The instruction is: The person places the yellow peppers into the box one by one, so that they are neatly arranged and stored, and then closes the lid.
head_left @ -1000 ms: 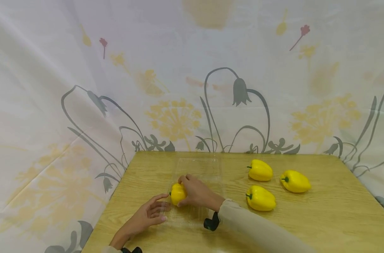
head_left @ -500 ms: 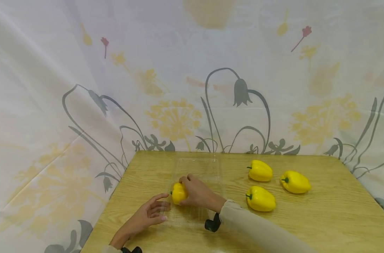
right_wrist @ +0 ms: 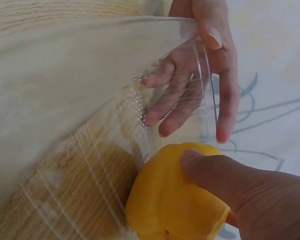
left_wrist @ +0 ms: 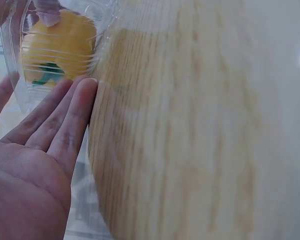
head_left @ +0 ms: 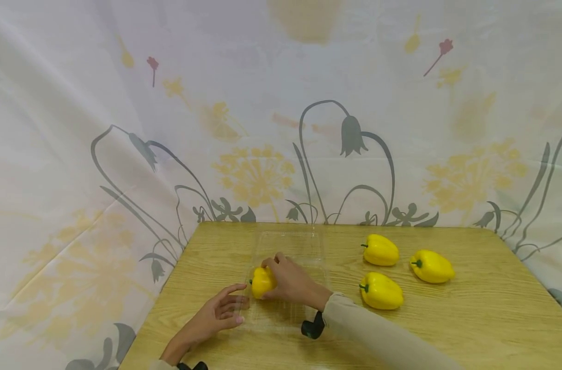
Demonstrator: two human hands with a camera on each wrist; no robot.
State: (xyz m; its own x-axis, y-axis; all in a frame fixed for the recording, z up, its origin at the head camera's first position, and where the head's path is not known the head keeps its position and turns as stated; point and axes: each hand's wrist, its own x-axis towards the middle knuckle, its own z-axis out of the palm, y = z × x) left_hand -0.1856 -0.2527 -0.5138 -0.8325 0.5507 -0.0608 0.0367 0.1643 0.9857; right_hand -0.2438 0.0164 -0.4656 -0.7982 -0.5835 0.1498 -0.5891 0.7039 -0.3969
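My right hand (head_left: 292, 280) grips a yellow bell pepper (head_left: 261, 284) inside a clear plastic clamshell container (head_left: 267, 325), at the left end. The pepper's green stem points left. In the right wrist view, the thumb (right_wrist: 217, 175) presses the pepper's side; most of the other fingers are hidden behind it. My left hand (head_left: 211, 316) rests beside the container's left wall, fairly straight fingers (left_wrist: 65, 120) touching it from outside. Through that ribbed wall, the left wrist view shows the pepper (left_wrist: 65, 42) and its stem.
Three more yellow bell peppers lie right of the container: one at the back (head_left: 381, 250), one in front (head_left: 381, 291) and one farther right (head_left: 432, 266). The container's raised clear lid (head_left: 287, 244) is on the far side. A flower-patterned curtain (head_left: 281, 180) hangs behind the wooden table (head_left: 470, 318).
The pepper in my right hand has shifted very slightly right, away from the container's left wall. My left hand and the three other peppers stay where they were.
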